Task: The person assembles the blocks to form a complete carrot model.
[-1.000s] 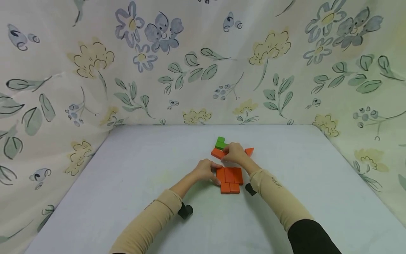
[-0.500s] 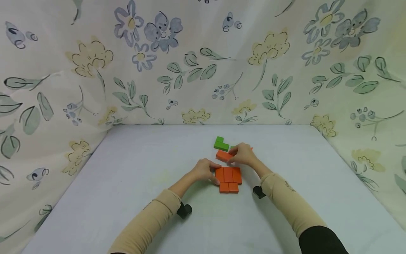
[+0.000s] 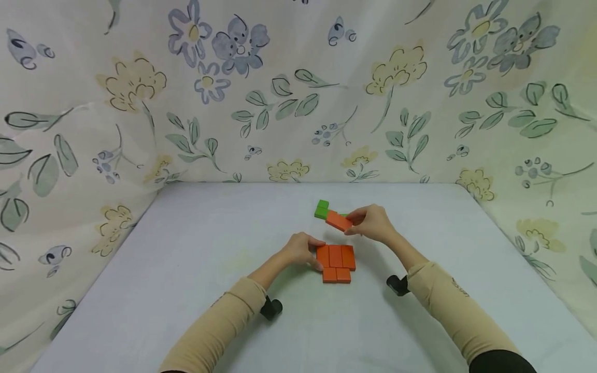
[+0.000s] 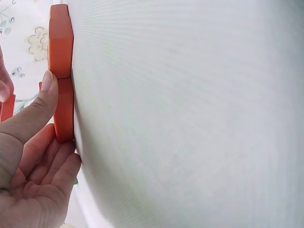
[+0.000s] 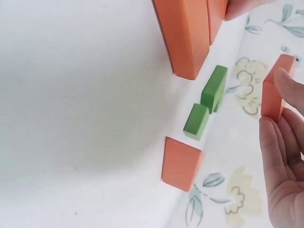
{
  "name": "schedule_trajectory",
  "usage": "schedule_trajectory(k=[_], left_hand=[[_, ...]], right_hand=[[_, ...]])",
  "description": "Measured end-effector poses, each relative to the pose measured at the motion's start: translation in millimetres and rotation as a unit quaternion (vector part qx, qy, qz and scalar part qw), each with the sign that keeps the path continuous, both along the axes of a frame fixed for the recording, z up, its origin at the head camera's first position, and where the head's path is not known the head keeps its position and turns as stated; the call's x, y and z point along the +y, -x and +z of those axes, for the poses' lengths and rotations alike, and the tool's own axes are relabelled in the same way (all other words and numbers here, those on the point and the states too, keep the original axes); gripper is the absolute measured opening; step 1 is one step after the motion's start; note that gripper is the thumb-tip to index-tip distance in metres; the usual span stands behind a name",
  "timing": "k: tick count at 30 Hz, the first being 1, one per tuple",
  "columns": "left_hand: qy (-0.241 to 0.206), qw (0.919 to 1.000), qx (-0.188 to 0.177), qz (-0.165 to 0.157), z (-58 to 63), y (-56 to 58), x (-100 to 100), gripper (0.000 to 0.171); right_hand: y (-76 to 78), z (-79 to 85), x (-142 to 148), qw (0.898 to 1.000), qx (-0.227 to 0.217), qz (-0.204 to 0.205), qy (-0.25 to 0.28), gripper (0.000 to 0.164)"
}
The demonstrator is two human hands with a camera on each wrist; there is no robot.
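Observation:
Between thumb and fingers, my right hand [image 3: 374,224] pinches a rectangular orange block [image 3: 338,220], held up off the table; the right wrist view shows the same orange block [image 5: 273,90] tilted. My left hand [image 3: 300,249] holds the left side of a flat group of orange blocks [image 3: 336,256] laid edge to edge. In the left wrist view its thumb is on one face of the end block [image 4: 64,109], with fingers on the opposite side. Green blocks [image 3: 322,210] lie behind the raised block, which partly hides them.
In the right wrist view, green blocks [image 5: 195,121] and a flat orange piece [image 5: 183,164] lie on the white table [image 3: 210,233]. The head view hides that piece behind the right hand. A floral cloth [image 3: 289,103] hangs beyond the table.
My right hand has slid the orange block rightward and raised it from the table, uncovering then overlapping the green blocks. The left hand has stayed at the orange group.

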State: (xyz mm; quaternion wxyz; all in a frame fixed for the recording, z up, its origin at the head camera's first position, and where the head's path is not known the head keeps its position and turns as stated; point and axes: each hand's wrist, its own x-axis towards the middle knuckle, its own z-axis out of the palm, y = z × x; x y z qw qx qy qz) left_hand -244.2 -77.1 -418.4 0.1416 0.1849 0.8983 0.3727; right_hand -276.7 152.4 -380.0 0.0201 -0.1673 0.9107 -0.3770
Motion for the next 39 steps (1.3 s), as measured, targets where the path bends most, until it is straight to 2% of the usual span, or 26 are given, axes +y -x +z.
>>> schedule_trajectory(k=[5, 15, 21, 27, 32, 39], left_hand=[[0.000, 1.0000, 0.005, -0.004, -1.7, -0.2, -0.1, 0.062], [0.008, 1.0000, 0.004, -0.001, 0.2, -0.2, 0.0, 0.062], [0.013, 0.9999, -0.002, 0.004, 0.1, -0.4, 0.3, 0.062], [0.011, 0.9999, 0.003, 0.001, -0.3, -0.2, 0.5, 0.062], [0.017, 0.9998, 0.013, -0.002, 0.1, -0.7, 0.9, 0.062], [0.021, 0.9996, 0.016, 0.002, 0.7, -1.5, 1.6, 0.062]], right_hand=[[-16.2, -0.1, 6.6, 1.000, 0.005, 0.023, -0.009, 0.036], [-53.2, -4.8, 15.9, 0.997, -0.026, 0.066, -0.008, 0.032], [-63.5, -12.1, 18.4, 0.994, -0.037, 0.102, -0.002, 0.032], [-70.8, -16.9, 14.4, 0.986, -0.052, 0.155, -0.022, 0.032], [-80.1, -18.2, 8.0, 0.978, -0.055, 0.197, -0.026, 0.029], [-91.9, -23.3, -1.3, 0.971, -0.043, 0.229, -0.044, 0.028]])
